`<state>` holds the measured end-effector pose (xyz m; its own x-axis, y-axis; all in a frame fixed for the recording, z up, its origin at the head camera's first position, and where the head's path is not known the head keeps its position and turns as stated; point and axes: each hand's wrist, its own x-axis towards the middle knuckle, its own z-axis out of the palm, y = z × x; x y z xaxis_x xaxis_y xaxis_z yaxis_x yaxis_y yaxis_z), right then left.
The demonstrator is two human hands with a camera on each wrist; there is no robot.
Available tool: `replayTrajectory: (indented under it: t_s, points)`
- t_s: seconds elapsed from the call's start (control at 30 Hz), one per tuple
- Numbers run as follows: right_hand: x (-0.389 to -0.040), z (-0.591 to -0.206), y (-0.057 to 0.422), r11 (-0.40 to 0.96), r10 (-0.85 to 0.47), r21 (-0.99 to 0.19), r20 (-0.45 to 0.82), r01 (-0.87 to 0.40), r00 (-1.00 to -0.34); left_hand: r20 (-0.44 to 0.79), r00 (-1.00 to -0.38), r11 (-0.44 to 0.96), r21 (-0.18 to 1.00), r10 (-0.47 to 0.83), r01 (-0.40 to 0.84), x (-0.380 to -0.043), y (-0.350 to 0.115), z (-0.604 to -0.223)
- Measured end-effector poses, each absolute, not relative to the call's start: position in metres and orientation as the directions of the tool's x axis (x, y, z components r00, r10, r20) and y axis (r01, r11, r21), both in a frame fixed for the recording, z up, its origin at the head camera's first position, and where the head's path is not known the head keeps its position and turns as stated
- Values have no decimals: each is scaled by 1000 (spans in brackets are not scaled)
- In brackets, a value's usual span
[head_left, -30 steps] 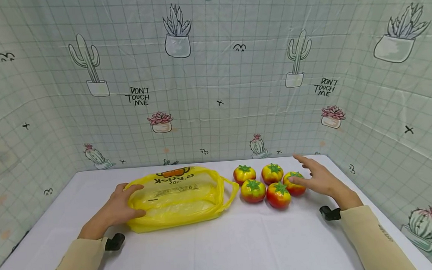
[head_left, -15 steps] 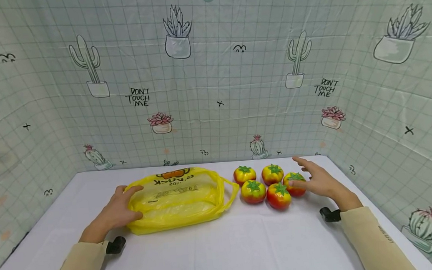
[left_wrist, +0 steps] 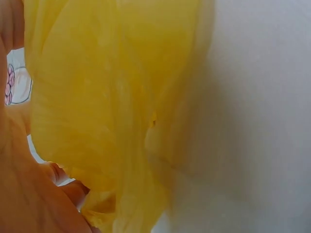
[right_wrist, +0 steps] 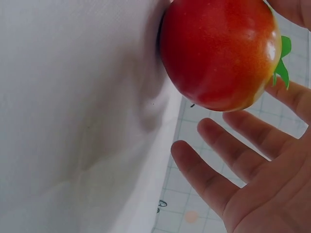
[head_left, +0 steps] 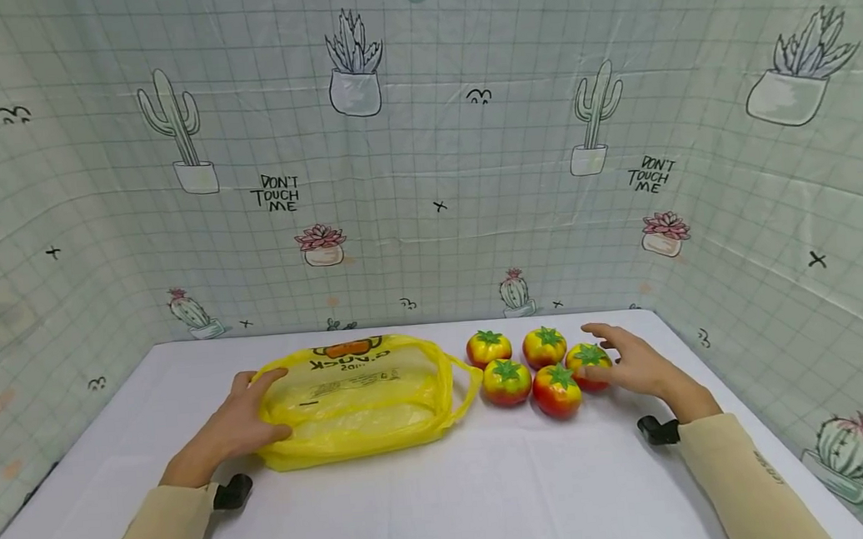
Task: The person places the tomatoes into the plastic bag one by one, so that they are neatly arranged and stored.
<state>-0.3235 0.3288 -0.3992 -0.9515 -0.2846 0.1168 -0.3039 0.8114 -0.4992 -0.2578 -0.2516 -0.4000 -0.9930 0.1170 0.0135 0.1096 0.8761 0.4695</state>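
Note:
A yellow plastic bag (head_left: 358, 400) with mirrored lettering lies on its side on the white table, its handle loop pointing right. My left hand (head_left: 242, 420) holds its left end, thumb in front and fingers at the back. In the left wrist view the yellow plastic (left_wrist: 107, 97) fills the middle, beside the fingers and palm. Several shiny red and yellow tomatoes (head_left: 557, 394) with green leafy tops sit right of the bag. My right hand (head_left: 637, 365) is spread beside the rightmost tomato (head_left: 587, 364). In the right wrist view, its fingers (right_wrist: 233, 150) are extended around that tomato.
A white cloth covers the table (head_left: 448, 510). A patterned cloth (head_left: 431, 153) with drawn cacti rises behind and along both sides. Black straps with small devices (head_left: 659, 431) sit at both wrists.
My right hand has lowered slightly toward the rightmost tomato, its fingers coming closer. The bag has shifted very slightly right with my left hand at its end. The tomatoes stay put.

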Motion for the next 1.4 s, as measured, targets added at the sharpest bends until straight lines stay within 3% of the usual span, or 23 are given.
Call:
replayTrajectory:
  t_s: [1.4]
  points:
    - [-322,-400,328,836,-246,-468,144,-285,-959,46,-987,866,475,152,155,-255,-254,-402]
